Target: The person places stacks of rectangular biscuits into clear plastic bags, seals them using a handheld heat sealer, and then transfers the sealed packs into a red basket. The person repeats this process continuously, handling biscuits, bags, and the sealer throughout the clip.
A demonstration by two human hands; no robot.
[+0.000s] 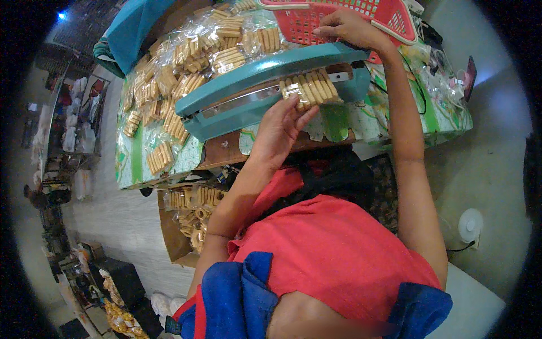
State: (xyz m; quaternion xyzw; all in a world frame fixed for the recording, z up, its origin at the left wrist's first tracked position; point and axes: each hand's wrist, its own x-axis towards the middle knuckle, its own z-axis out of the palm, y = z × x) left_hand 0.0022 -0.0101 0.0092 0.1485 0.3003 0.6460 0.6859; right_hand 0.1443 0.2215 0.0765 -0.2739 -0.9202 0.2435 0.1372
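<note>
My left hand (277, 131) holds a clear plastic packet of biscuit sticks (311, 90) by its near edge. The packet's far side lies at the jaw of a teal hand-operated impulse sealer (271, 63), whose upper arm is raised a little above its base. Beyond the right end of that arm is my right hand (347, 29), its fingers bent and pointing left in front of a red plastic basket (296, 23). Whether it touches the arm or the basket is unclear.
Many biscuit packets (186, 55) are heaped on the patterned tablecloth (127, 169), left of and behind the sealer. Below the table's left part stands a cardboard box (169, 237) with more biscuits. A black cable (419, 91) and plastic bags (440, 63) lie at right.
</note>
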